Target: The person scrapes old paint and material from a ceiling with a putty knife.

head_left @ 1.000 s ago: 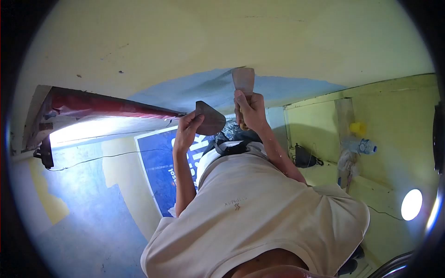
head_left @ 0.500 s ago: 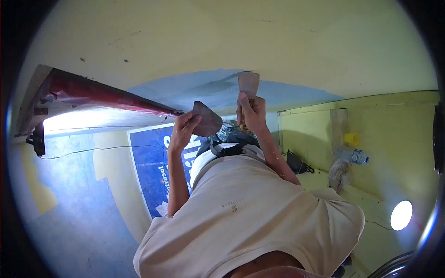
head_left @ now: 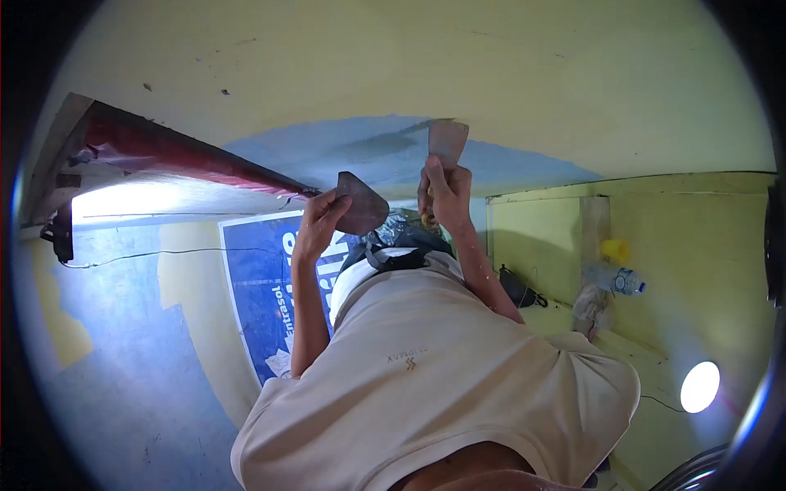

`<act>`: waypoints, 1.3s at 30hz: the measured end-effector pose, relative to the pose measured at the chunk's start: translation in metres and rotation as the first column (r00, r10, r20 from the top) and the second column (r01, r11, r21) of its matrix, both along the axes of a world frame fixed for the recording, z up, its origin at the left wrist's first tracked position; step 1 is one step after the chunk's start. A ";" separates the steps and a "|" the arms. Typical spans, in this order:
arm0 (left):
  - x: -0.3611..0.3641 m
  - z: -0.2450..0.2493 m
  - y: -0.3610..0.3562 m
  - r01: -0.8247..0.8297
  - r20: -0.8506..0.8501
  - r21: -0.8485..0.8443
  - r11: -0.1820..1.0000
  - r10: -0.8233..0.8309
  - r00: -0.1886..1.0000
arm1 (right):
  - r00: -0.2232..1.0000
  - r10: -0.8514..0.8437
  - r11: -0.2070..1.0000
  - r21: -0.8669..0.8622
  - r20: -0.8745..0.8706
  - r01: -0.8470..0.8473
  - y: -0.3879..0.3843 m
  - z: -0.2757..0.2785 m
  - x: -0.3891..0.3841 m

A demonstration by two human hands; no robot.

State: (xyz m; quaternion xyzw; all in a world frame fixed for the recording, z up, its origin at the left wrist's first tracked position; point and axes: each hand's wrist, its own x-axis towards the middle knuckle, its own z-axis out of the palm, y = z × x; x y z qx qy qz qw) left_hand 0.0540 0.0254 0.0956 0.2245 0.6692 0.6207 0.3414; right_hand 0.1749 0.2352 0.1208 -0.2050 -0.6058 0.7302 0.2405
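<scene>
Yellow paint covers the broad surface (head_left: 409,57) that fills the upper view. Below it a beige shirt (head_left: 458,385) takes up the lower centre. A blue poster (head_left: 262,303) is seen at the left of the shirt, and a red beam (head_left: 164,155) runs above it. A blue patch (head_left: 344,151) is left bare in the yellow paint, near the raised hands.

Since the earlier views both hands have been shifted slightly to the right, and the same tools are kept in them. The knife (head_left: 449,141) is still laid flat against the upper edge of the patch. From this it is judged that work on that edge is being continued rather than ended.

The right hand (head_left: 442,192) is closed fully round the handle of the knife, with the blade pointed away from the body; this grip is tight, and no gap is seen. The left hand (head_left: 315,225) is closed on the near edge of a dark trowel (head_left: 360,204), which is held just beside the right hand and clear of the surface.

A bottle (head_left: 614,280) and a lamp (head_left: 700,386) are seen well apart at the right.
</scene>
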 end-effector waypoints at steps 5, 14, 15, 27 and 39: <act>-0.006 0.005 -0.001 0.033 -0.042 -0.087 0.996 -0.037 0.998 | 1.000 -0.028 0.999 0.019 0.005 0.028 0.005 -0.015 0.005; -0.002 0.002 -0.002 0.033 0.006 -0.021 0.999 -0.033 0.999 | 1.000 -0.013 1.000 -0.017 -0.021 0.013 0.001 -0.007 0.003; -0.001 0.001 -0.001 0.018 -0.001 -0.016 1.000 -0.018 1.000 | 1.000 0.015 1.000 0.004 -0.011 -0.015 0.002 -0.007 0.001; 0.005 -0.025 -0.006 -0.048 -0.042 -0.054 0.997 0.046 0.998 | 0.999 0.032 0.999 0.036 -0.027 -0.031 0.011 -0.004 0.000; 0.010 -0.002 -0.021 -0.167 0.110 0.031 0.985 0.163 0.981 | 0.986 0.164 0.967 0.192 0.024 -0.166 0.017 -0.011 0.005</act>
